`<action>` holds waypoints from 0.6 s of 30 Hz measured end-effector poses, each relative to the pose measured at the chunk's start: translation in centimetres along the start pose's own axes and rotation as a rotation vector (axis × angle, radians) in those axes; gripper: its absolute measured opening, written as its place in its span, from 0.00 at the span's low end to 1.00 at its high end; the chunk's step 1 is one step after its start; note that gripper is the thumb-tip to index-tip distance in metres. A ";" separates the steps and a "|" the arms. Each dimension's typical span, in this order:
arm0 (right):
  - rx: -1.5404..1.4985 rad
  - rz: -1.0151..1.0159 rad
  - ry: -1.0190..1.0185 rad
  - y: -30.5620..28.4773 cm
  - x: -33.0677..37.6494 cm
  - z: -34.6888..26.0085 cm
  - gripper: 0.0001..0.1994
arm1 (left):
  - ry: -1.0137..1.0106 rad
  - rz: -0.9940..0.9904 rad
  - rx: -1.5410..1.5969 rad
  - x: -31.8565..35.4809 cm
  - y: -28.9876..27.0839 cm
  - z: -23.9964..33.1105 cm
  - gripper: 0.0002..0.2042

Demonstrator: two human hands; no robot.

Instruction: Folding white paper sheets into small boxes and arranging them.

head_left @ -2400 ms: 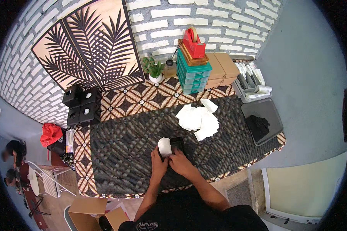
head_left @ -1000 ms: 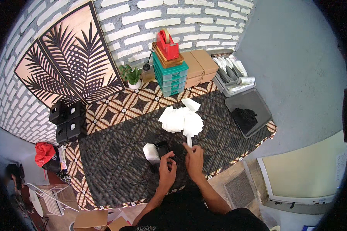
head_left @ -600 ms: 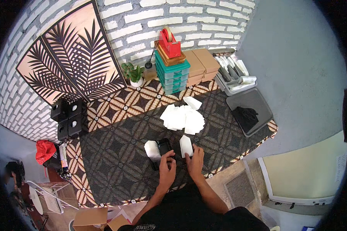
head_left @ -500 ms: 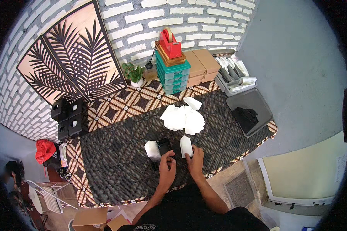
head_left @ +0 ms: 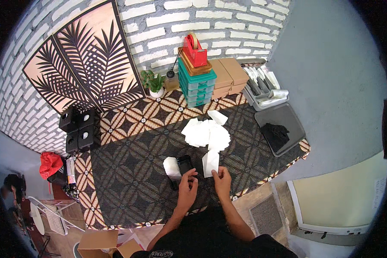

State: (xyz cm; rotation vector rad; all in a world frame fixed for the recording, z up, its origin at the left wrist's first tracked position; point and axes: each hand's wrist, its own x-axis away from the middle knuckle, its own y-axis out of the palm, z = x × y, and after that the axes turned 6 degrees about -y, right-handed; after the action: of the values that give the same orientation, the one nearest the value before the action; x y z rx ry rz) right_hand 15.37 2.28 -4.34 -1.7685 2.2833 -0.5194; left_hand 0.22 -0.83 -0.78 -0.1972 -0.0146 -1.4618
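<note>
My right hand (head_left: 222, 182) pinches the lower edge of a white paper envelope (head_left: 210, 162), its pointed flap end facing away from me. Just left of it, my left hand (head_left: 187, 185) hovers at or over the near right side of a small black box (head_left: 185, 164), fingers loosely bent and apart with nothing between them. Whether it touches the box I cannot tell. A stack of white paper envelopes (head_left: 172, 167) lies at the box's left side. Beyond my hands spreads a loose pile of white envelopes (head_left: 205, 132), one angled envelope (head_left: 218, 117) at its far edge.
A dark mat (head_left: 133, 180) covers the patterned tablecloth. To the right, a grey tray (head_left: 288, 120) holds black cloth-like material, behind it a bin (head_left: 268, 96) of packets. Along the wall stand teal drawers (head_left: 198, 88), a red tape dispenser (head_left: 195, 51) and cardboard boxes (head_left: 228, 77); black boxes (head_left: 79, 129) stand left.
The envelope in my right hand has tilted and turned to show more of its face. My left hand stays by the black box, its fingers slightly more spread. The view has shifted slightly.
</note>
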 end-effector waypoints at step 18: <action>-0.510 -0.452 0.096 0.8 2.0 -6.2 0.13 | -0.162 0.062 0.316 0.3 -1.7 1.7 0.05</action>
State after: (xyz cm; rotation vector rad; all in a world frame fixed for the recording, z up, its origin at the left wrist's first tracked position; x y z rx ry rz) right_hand 11.89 1.43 1.11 -2.5807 2.2091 -0.0806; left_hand -1.27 -1.04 1.15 -0.0570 -0.3660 -1.3583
